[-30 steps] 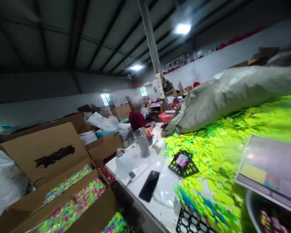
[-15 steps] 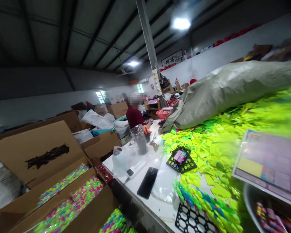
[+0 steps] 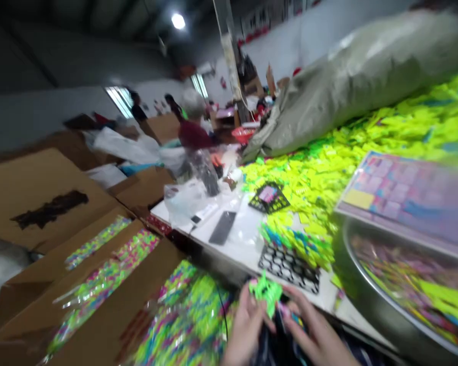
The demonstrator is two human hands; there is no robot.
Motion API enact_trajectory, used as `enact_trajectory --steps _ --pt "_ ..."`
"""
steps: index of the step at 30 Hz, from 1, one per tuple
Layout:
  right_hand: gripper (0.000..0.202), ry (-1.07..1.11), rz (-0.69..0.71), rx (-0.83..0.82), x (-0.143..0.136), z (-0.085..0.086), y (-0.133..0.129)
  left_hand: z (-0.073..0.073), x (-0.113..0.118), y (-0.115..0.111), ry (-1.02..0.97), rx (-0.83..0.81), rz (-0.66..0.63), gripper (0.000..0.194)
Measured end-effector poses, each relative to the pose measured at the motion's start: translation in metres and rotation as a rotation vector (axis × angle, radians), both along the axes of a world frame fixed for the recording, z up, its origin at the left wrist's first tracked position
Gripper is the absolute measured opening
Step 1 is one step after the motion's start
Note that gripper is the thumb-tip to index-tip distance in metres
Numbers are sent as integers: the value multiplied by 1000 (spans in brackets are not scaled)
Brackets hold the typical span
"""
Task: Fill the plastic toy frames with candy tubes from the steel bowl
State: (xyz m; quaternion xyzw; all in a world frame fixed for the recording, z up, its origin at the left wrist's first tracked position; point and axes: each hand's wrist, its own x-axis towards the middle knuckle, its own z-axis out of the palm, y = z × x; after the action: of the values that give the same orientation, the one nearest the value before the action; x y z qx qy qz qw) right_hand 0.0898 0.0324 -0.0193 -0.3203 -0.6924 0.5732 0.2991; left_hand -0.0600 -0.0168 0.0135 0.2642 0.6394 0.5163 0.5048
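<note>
At the table's near edge my left hand (image 3: 246,325) is closed on a small bright-green plastic piece (image 3: 266,292) with an irregular outline; blur hides its exact kind. My right hand (image 3: 311,325) is close beside it, fingers curled round a small pink and blue piece (image 3: 286,309), partly hidden by the fingers. Just beyond the hands lies a black honeycomb grid tray (image 3: 288,269), with yellow-green and blue pieces (image 3: 295,241) along its far side. A metal basin (image 3: 351,254) of mixed coloured pieces is to the right of my right hand.
A printed sheet (image 3: 397,190) rests on the basin's rim. Yellow-green pieces (image 3: 309,178) are heaped across the table before a grey sack (image 3: 328,81). A phone (image 3: 223,227) lies on the table. Cardboard boxes (image 3: 110,310) with bagged bright pieces stand left. A person in dark red (image 3: 193,134) is farther back.
The view has tilted down and shifted right. Both my hands have come into view with the green piece and the pink and blue piece. More of the basin now shows.
</note>
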Motion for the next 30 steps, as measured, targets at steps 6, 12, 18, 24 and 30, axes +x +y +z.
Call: enact_trajectory --steps 6,12,18,24,30 --pt "37 23 7 -125 14 6 2 14 -6 14 -5 60 -3 50" --pt "59 -132 74 -22 25 21 0 11 3 12 54 99 -108 38" --pt "54 -163 -5 73 21 18 0 4 10 12 5 126 -118 33" --pt "44 -120 -60 69 14 3 3 -2 11 16 -48 75 -106 36" --pt "44 -112 -64 -42 7 -8 9 -18 6 22 -80 95 -78 36"
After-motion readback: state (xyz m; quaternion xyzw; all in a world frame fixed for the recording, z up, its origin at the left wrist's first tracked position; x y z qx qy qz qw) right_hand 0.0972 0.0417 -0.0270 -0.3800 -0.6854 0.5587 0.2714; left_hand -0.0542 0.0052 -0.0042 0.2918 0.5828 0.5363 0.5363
